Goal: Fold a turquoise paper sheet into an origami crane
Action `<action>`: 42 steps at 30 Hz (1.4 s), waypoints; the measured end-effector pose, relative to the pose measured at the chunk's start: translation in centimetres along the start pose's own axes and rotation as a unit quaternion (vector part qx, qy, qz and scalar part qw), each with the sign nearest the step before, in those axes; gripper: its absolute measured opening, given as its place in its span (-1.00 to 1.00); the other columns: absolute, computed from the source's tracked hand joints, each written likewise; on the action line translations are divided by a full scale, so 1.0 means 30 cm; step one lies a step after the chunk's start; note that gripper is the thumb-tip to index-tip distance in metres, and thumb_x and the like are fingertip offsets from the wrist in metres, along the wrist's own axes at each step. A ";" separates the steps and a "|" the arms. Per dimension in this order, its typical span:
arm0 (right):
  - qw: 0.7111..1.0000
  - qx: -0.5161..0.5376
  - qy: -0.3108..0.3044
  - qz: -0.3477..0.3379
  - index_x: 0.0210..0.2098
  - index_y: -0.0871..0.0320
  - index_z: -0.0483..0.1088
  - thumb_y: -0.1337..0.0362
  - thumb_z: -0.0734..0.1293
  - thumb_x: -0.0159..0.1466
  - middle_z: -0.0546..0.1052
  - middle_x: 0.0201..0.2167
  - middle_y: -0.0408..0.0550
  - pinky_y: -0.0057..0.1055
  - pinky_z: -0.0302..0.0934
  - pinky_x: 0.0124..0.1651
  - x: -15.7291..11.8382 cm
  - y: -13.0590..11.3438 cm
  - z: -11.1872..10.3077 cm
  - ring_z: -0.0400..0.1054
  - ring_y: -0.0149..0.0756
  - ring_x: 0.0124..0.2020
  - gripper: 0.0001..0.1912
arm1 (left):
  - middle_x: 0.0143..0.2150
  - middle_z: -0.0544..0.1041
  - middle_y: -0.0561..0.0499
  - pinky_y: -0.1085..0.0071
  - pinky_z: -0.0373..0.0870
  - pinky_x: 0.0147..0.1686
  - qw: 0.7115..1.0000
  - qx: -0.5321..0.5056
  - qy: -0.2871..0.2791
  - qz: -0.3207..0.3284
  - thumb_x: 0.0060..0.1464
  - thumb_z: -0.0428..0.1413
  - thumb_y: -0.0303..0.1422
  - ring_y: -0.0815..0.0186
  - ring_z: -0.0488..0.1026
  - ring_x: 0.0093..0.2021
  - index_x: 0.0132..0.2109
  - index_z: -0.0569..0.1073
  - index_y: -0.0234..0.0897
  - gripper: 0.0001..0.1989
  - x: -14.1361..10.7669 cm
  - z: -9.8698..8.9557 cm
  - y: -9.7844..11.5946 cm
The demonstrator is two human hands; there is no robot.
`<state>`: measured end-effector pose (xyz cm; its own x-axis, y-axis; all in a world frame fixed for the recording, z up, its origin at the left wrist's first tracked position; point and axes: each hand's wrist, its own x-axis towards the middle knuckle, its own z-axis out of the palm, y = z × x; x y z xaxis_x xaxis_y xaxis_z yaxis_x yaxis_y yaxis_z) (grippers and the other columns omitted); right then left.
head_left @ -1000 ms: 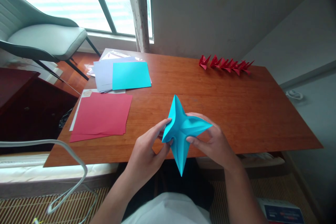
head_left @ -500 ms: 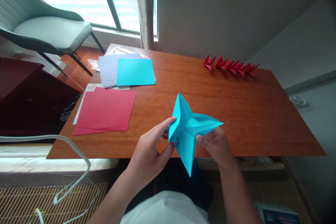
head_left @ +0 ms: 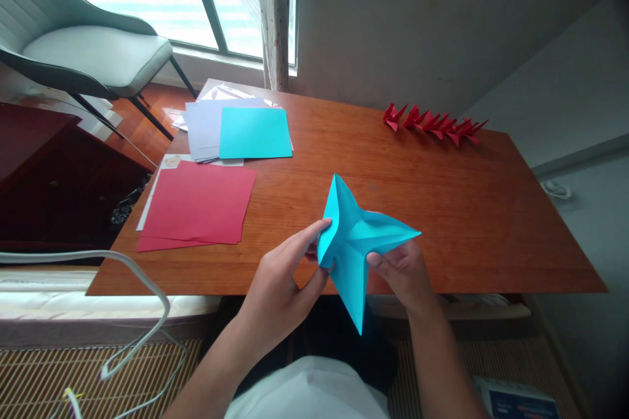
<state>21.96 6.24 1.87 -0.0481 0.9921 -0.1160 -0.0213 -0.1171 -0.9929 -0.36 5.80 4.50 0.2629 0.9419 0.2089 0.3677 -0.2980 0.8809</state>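
A blue folded paper [head_left: 351, 239] with several pointed flaps is held above the table's front edge. My left hand [head_left: 287, 275] grips its left side, fingers at the crease and partly behind the paper. On the right, my right hand [head_left: 405, 272] has its thumb on the front of the paper near the lower right, with the other fingers behind the right flap. One point of the paper aims up, one right and one down toward my lap.
Red sheets [head_left: 199, 203] lie on the wooden table [head_left: 481, 229] at the left. Behind them are a blue sheet [head_left: 255, 133] and white papers [head_left: 204, 131]. Several red folded paper figures [head_left: 435, 124] stand in a row at the back right. A white cable [head_left: 142, 278] loops at lower left.
The lower point of the blue paper has shifted slightly right and down, and its right point slightly right. Both hands keep their hold. The view has shifted a little.
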 end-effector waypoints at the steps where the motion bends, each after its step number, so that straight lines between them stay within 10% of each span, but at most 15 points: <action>1: 1.000 -0.004 -0.002 -0.003 0.07 0.02 0.47 0.04 0.55 0.14 0.59 0.08 0.04 -0.09 0.39 0.18 -0.001 -0.002 -0.001 0.47 -0.02 0.14 -0.46 | 0.11 0.58 -0.07 0.49 0.50 -0.04 1.000 -0.001 0.000 0.002 0.21 0.15 -0.48 0.34 0.58 -0.06 0.30 0.34 -0.25 -0.48 0.000 -0.001 0.000; 42: 0.987 -0.117 -0.064 -0.092 0.08 -0.07 0.44 0.19 0.49 0.23 0.48 0.08 -0.08 -0.27 0.30 0.16 0.014 -0.071 -0.029 0.37 -0.11 0.13 -0.57 | 0.14 0.58 -0.07 0.44 0.50 0.01 1.000 0.004 -0.004 -0.002 0.21 0.16 -0.46 0.24 0.57 0.05 0.29 0.35 -0.20 -0.49 0.006 0.000 0.015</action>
<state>22.86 6.94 3.90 -0.1911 0.9800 0.0561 0.1881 0.0927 -0.9778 -0.14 5.84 4.92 0.2675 0.9422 0.2017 0.3761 -0.2948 0.8784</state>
